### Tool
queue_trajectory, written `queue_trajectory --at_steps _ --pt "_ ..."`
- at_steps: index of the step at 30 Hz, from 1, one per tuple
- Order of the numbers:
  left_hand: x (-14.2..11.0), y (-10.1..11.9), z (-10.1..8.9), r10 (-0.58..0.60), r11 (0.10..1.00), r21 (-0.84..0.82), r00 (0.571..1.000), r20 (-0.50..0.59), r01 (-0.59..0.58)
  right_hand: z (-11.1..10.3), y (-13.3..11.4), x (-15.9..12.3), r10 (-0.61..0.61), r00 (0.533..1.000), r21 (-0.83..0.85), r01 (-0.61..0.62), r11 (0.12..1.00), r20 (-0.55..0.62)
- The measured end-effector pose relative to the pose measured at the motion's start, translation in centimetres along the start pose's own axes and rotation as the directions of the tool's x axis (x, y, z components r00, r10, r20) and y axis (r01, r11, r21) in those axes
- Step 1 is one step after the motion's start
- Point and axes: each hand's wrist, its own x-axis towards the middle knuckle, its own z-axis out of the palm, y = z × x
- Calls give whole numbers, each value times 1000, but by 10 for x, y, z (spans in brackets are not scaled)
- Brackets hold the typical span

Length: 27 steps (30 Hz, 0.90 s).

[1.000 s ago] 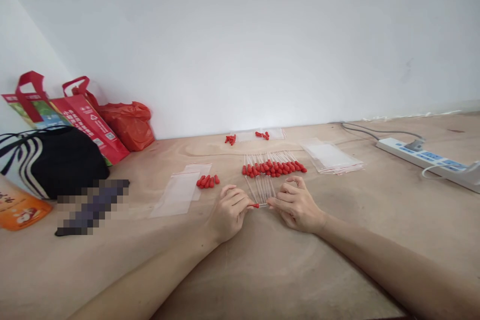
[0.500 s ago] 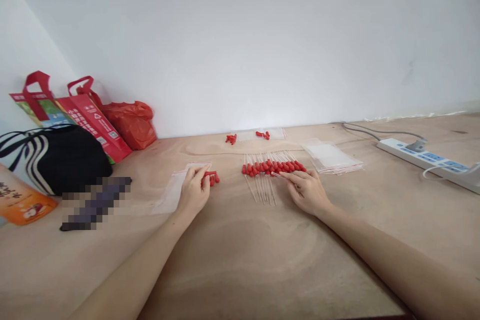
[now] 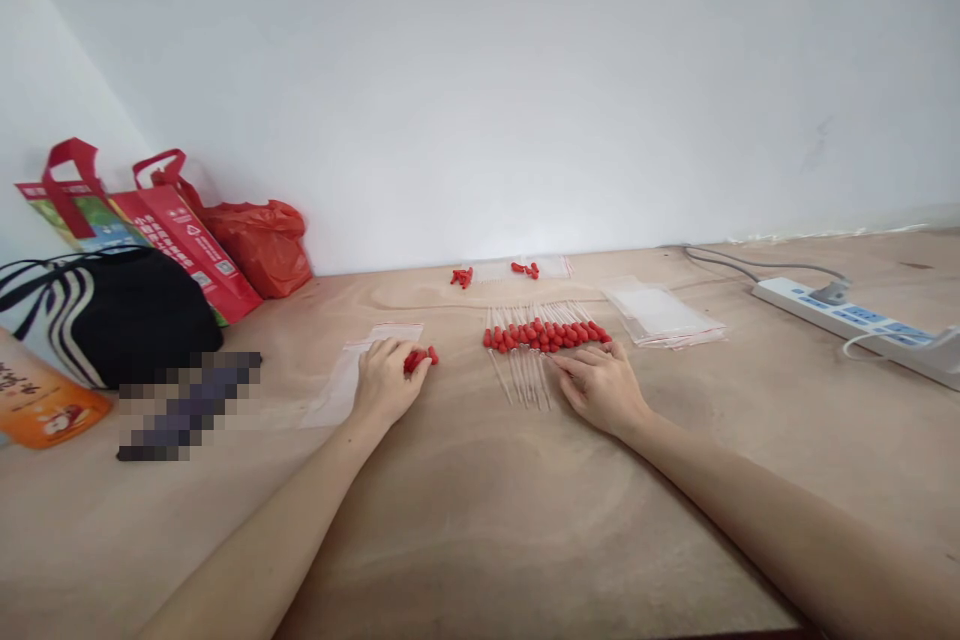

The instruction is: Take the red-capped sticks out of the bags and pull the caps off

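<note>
My left hand (image 3: 386,382) is low over a small heap of loose red rubber bulbs (image 3: 422,358), its curled fingers closed around part of the heap. My right hand (image 3: 604,385) is closed, fingertips pinched at the edge of the loose thin glass tubes (image 3: 531,382); a bit of one tube shows at the fingertips. Just behind these, a row of glass droppers with red bulbs (image 3: 544,332) lies side by side, bulbs toward me and tubes pointing away. A flat clear zip bag (image 3: 337,385) lies partly under my left hand.
Clear zip bags (image 3: 664,315) are stacked right of the droppers. More red bulbs (image 3: 461,277) and a zip bag (image 3: 491,270) lie near the wall. A power strip (image 3: 855,320) is at right. Shopping bags (image 3: 187,240), a black drawstring bag (image 3: 142,320) and an orange-white package (image 3: 52,400) stand left.
My left hand has lowered and closed further over the loose bulbs. My right hand has drawn slightly down and left; the tube at its fingertips shows less than before.
</note>
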Motion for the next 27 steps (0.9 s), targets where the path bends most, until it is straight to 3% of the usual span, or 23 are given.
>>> queue_trajectory --at_steps 4,8,12,20,27 --pt "-2 7 -3 16 1000 -5 1000 -19 -16 -1 -7 2 3 995 11 -4 1000 98" --pt "-7 25 1 97 991 -86 992 -85 -104 -5 -11 3 7 985 40 -14 999 170" --pt "-10 51 12 217 947 -234 976 -28 -218 -6 -11 3 -33 982 62 22 998 184" --pt "-3 70 28 89 960 -278 975 203 -30 -3 -9 3 -62 981 64 50 997 185" --pt "-1 69 29 167 917 -397 946 279 -45 -5 -10 3 -44 983 69 32 997 177"
